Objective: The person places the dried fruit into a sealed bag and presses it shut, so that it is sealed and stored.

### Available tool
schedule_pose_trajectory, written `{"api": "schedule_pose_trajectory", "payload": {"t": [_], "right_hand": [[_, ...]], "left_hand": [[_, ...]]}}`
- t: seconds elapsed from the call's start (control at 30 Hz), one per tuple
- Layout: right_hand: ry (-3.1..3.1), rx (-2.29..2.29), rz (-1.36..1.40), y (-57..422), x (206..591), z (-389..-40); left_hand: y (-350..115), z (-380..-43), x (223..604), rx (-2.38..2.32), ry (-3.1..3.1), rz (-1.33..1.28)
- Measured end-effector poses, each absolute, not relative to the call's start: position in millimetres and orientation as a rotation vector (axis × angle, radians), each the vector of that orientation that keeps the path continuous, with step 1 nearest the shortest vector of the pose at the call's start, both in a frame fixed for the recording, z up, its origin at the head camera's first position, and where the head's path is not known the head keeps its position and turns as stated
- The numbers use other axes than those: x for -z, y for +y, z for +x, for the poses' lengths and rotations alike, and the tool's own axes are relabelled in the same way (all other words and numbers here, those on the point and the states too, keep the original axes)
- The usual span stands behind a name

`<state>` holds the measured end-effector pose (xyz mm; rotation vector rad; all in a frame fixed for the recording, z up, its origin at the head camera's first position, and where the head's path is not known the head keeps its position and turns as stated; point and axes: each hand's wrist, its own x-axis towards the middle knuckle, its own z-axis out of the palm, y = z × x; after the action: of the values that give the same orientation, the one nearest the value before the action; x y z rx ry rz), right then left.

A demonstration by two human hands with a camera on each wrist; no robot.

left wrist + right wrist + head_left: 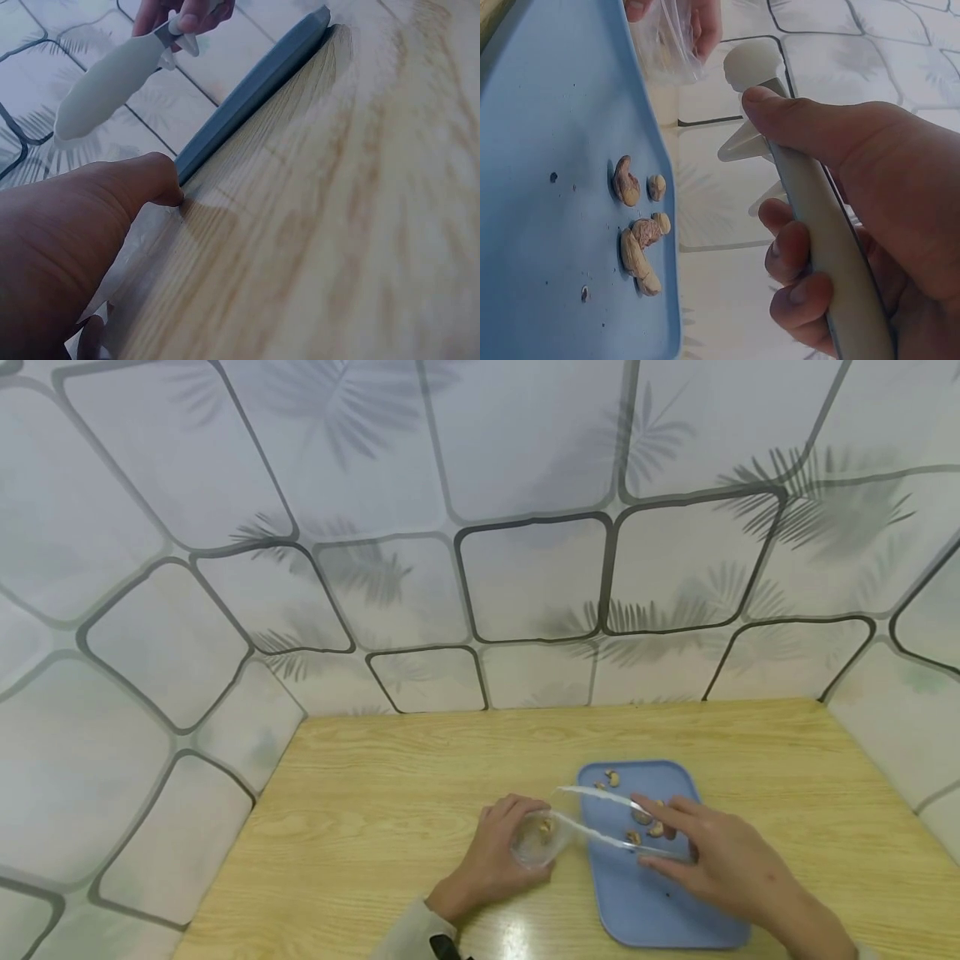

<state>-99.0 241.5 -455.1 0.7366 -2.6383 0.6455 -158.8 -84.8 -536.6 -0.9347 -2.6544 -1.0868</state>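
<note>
The right hand (723,860) grasps a pair of tongs (806,199), its thumb laid along one side and its fingers curled round the other; the pale handle crosses the palm, and the two arms stand apart, each ending in a broad white head with a wavy edge; the hand is above the right part of a blue tray (637,914), and the tongs point across it towards the left hand (495,856); that hand holds a clear plastic bag (532,853), fingers round the far side and thumb on the near side; a few pieces of nut (545,828) show inside the bag; the nearer arm of the tongs ends at the bag's mouth in the head view, though whether the two touch I cannot tell.

Beneath the tongs, several curved nuts (626,184) lie on the tray, gathered towards its far end, some touching one another and others apart; small dark specks are scattered over the tray's surface; the tray lies flat on a wood-grained desk (360,843), just to the right of the bag; a light sleeve (412,935) covers the left forearm, with a black band (444,947) near the wrist; behind the desk stands a pale wall (532,577) patterned with dark outlines and grey leaves.
</note>
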Motion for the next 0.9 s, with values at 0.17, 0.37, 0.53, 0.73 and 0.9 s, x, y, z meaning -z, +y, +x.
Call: {"api": "schedule_pose_trajectory", "payload": {"t": [0.17,0.37,0.53,0.73,0.9], "right_hand": [[-2.661,-0.636,0.711,244.7,455.4,-100.0],[-2.671,-0.617,0.673,249.4,454.0,-100.5],[-2.668,-0.612,0.646,252.3,453.2,-101.2],[-2.667,-0.6,0.635,254.9,455.2,-103.0],[-2.678,-0.582,0.62,256.6,458.4,-104.9]], "left_hand": [[-84.4,-158.7,536.3,1.09,-2.654,-0.938],[-84.5,-158.8,536.9,1.077,-2.652,-0.94],[-85.2,-158.6,537.7,1.064,-2.635,-0.946],[-85.5,-158.5,537.2,1.063,-2.634,-0.951],[-85.2,-158.7,536.5,1.065,-2.658,-0.944]]}}
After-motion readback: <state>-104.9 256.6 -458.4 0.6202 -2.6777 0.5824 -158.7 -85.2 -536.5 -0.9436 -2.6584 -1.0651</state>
